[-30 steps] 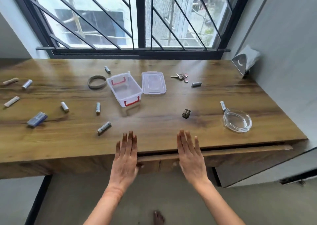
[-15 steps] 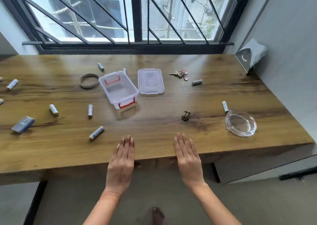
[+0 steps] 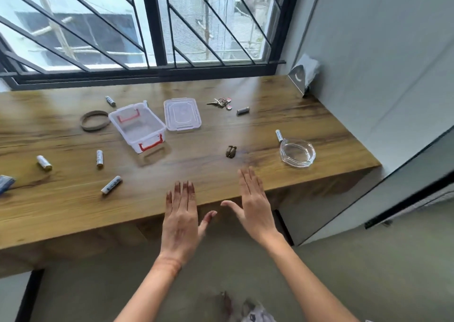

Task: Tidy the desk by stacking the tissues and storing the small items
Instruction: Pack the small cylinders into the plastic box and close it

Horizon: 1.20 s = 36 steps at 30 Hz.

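Batteries [image 3: 111,185], perhaps six, around one box [image 3: 149,138], one lid [image 3: 182,114]

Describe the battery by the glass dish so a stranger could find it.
On the wooden desk under the window, look toward the right end for a clear glass dish. The battery lies at its far left rim. It is the only battery next to glass.

1 head-worn camera looks forward and down over the desk [image 3: 73,206].
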Tool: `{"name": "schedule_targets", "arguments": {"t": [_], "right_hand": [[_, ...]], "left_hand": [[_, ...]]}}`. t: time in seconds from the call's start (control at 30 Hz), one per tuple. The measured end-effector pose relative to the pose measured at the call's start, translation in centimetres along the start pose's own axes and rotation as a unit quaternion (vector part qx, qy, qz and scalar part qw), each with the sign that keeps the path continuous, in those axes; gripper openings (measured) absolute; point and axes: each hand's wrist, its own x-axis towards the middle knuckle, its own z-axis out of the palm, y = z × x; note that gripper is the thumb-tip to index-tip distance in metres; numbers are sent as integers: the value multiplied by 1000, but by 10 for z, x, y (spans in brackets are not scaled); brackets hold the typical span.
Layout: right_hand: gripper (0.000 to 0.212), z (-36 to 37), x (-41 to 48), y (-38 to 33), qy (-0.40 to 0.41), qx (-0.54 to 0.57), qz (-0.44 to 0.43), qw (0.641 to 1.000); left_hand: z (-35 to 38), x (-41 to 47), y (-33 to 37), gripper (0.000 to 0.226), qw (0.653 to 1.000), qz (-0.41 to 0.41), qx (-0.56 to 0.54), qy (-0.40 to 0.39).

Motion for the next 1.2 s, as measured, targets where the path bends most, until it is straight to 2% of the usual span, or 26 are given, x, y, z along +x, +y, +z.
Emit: {"name": "schedule_targets", "arguments": {"t": [0.1,0.2,0.3,0.43,0.57,0.7,0.87,1.2], "right_hand": [[87,-17,5,22,38,48,41,997],[85,-37,17,51,71,95,103,988],[79,-53,31,91,90,129,160,974],[75,-66,45,146,76,185,239,950],[68,-67,62,181,12,208,298,932],[50,-64,67,189,-14,223,307,925],[43,-70,67,199,-29,256,309,915],[45,-107,108,223,-45,356,305,882]], "left_hand": [[-4,13,34,80,999,23,-26,-1],[0,37,68,73,996,46,-65,34],[3,71,111,75,981,54,-185,11],[14,116,162,75,952,39,-300,-54],[31,155,190,73,945,-26,-312,-91],[37,174,206,61,919,-71,-376,-94],[44,182,210,32,876,-122,-458,-85],[25,223,230,41,824,-129,-548,-69]]}}
